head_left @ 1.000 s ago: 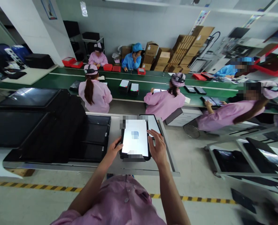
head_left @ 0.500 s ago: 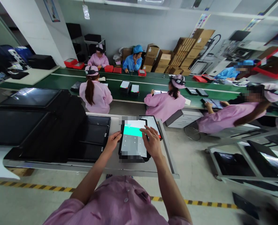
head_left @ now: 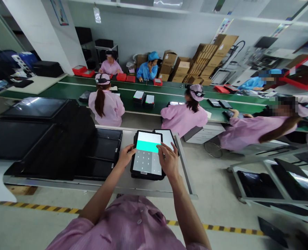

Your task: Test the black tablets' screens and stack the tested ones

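A tablet (head_left: 147, 161) showing a calculator keypad and a bright turquoise band lies on top of a dark stack on the white table. My left hand (head_left: 125, 157) has its thumb and fingers closed at the tablet's left edge. Above the right part of the screen is my right hand (head_left: 170, 161), fingers spread and bent; one fingertip is at the turquoise band. Whether that fingertip touches the glass I cannot tell. Partly covered by my right hand, a second lit tablet (head_left: 165, 135) lies behind.
Black panels (head_left: 105, 142) cover the left of the table (head_left: 122, 185). Ahead, several people sit along a green workbench (head_left: 128, 100) with tablets and red trays (head_left: 121, 76). A metal cart (head_left: 253, 198) with dark panels stands at the right. Cardboard boxes (head_left: 182, 67) are stacked behind the bench.
My right hand has shifted slightly, its fingers curling a little more over the screen. My left hand stays at the tablet's edge. The camera view has moved slightly.
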Available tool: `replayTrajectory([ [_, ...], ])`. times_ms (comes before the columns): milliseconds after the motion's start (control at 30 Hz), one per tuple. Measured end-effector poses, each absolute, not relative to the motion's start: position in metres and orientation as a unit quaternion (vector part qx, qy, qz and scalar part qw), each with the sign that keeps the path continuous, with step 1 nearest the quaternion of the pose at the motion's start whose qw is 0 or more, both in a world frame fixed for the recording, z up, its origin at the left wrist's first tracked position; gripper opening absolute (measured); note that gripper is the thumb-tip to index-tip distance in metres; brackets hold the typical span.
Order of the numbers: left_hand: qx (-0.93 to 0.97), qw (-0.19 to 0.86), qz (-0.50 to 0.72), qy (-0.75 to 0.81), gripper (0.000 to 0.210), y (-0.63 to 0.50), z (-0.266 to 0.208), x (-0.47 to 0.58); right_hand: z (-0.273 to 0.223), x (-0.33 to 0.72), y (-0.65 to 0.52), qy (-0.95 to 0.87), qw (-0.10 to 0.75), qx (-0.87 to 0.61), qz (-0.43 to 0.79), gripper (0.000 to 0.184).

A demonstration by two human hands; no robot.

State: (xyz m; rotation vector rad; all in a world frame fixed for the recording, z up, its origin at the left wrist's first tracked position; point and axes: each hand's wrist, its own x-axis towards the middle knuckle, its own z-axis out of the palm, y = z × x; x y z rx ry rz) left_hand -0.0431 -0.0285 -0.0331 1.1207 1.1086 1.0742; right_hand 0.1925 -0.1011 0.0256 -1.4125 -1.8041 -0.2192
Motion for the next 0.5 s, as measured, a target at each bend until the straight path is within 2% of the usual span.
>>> replayTrajectory([
  [200, 0.491, 0.562, 0.456, 0.486, 0.047, -0.029, -0.028, -0.041, 0.036, 0.175, -0.118, -0.743, 0.403, -0.529, -0.069, 0.025],
  [367, 0.494, 0.561, 0.45, 0.488, 0.047, -0.028, -0.026, -0.04, 0.048, 0.152, -0.13, -0.808, 0.32, -0.494, -0.012, 0.032],
  [500, 0.494, 0.556, 0.451, 0.493, 0.05, -0.027, -0.029, -0.038, 0.04, 0.168, -0.129, -0.747, 0.371, -0.549, -0.048, 0.029],
])
